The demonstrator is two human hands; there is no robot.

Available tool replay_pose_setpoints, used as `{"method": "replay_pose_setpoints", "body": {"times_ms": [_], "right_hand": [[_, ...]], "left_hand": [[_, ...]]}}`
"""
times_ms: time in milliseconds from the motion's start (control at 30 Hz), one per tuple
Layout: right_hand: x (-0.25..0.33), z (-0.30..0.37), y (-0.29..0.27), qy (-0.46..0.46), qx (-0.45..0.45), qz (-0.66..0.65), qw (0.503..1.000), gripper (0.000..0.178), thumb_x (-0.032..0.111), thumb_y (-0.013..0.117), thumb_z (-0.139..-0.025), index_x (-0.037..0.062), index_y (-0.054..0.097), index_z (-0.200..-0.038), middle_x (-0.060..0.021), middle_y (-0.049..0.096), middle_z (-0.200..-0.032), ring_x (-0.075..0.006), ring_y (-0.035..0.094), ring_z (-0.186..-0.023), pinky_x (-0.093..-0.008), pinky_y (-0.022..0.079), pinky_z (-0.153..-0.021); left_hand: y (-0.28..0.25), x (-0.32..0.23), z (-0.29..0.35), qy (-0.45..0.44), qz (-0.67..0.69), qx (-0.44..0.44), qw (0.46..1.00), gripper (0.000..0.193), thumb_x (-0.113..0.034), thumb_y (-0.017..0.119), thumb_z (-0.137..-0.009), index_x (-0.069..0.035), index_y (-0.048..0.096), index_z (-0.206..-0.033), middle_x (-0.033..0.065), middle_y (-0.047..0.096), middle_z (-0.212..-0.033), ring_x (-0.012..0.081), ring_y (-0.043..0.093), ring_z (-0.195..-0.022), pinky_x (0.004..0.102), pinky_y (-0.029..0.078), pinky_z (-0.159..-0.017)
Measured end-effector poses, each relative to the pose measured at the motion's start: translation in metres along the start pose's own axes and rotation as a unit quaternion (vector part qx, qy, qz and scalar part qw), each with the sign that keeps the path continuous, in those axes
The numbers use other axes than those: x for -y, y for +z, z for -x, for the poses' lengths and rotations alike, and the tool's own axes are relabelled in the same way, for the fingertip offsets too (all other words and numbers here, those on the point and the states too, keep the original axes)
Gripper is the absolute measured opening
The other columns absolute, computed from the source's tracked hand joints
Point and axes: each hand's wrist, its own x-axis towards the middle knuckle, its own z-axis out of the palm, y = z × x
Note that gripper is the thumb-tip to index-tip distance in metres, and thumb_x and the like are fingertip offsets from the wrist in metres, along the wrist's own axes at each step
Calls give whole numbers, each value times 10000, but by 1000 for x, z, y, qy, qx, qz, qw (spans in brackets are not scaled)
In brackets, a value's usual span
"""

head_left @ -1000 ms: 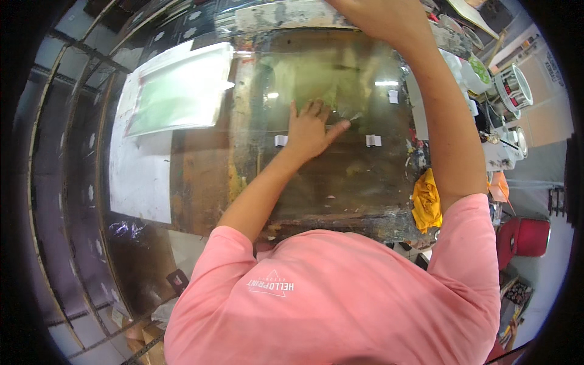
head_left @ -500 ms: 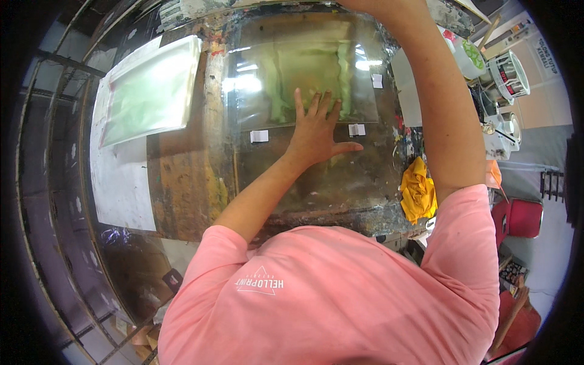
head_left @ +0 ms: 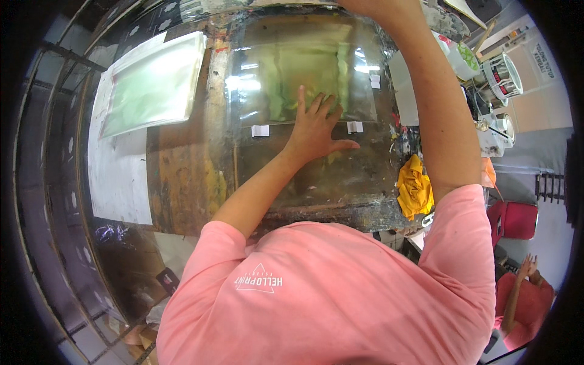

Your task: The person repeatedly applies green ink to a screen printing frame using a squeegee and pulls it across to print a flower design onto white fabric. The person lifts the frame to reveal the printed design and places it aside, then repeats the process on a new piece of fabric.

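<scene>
My left hand (head_left: pixel 313 128) lies with fingers spread on the near edge of a clear plastic sheet (head_left: pixel 248 104). The sheet rests on a stained, glossy work surface (head_left: pixel 292 188), with greenish reflections showing through it. White folded tabs sit along its border: a left tab (head_left: pixel 260 131) and a right tab (head_left: pixel 355 126) by the near edge, and a side tab (head_left: pixel 375 81) at the right. My right forearm (head_left: pixel 404 42) stretches across to the far side; its hand is cut off by the top of the picture.
A stack of clear sheets (head_left: pixel 152 85) lies on white paper (head_left: pixel 121 188) at the left. On the right are a crumpled yellow cloth (head_left: pixel 415 188), a white tub (head_left: pixel 505 76) and other containers. Further back stand a red chair (head_left: pixel 517 219) and another person (head_left: pixel 526 298).
The view has shifted slightly. My left hand stays spread on the sheet and my right arm keeps its reach. At lower right, the other person's raised hands have come into sight.
</scene>
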Motion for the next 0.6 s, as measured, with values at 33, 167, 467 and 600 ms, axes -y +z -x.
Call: {"method": "replay_pose_setpoints", "body": {"times_ms": [33, 167, 467, 600], "right_hand": [[1, 0, -3, 7, 11, 11, 1000, 474, 439, 570, -919, 10, 758, -845, -217, 737, -823, -401, 717, -805, -503, 532, -821], [7, 20, 22, -27, -15, -24, 999, 431, 429, 604, -930, 20, 731, -879, -197, 727, -819, -388, 701, -803, -509, 502, -822], [-3, 154, 55, -48, 248, -86, 964, 354, 427, 673, -980, 84, 760, -969, -151, 657, -980, -370, 648, -908, -479, 508, -782], [10, 201, 81, 23, 335, -141, 931, 357, 424, 690, -963, 92, 749, -1078, -128, 696, -990, -358, 672, -936, -468, 537, -806]], "left_hand": [[-5, 1, 0, -24, 29, -42, 998, 958, -804, 703, -766, -47, 677, -1353, 184, 599, -1418, 374, 497, -1387, 661, 210, -1214], [-78, 35, 7, -348, 301, -166, 872, 676, -415, 951, -751, -40, 709, -1258, 86, 701, -1135, 231, 681, -984, 400, 570, -890], [-122, 66, 70, -367, 373, -98, 846, 1084, -468, 1013, -603, 24, 567, -1460, 141, 700, -1231, 285, 683, -1130, 447, 526, -966], [-76, 75, 106, -335, 25, -64, 940, 1126, -670, 945, -535, -49, 638, -1423, 92, 640, -1116, 282, 587, -1117, 468, 349, -1031]]}}
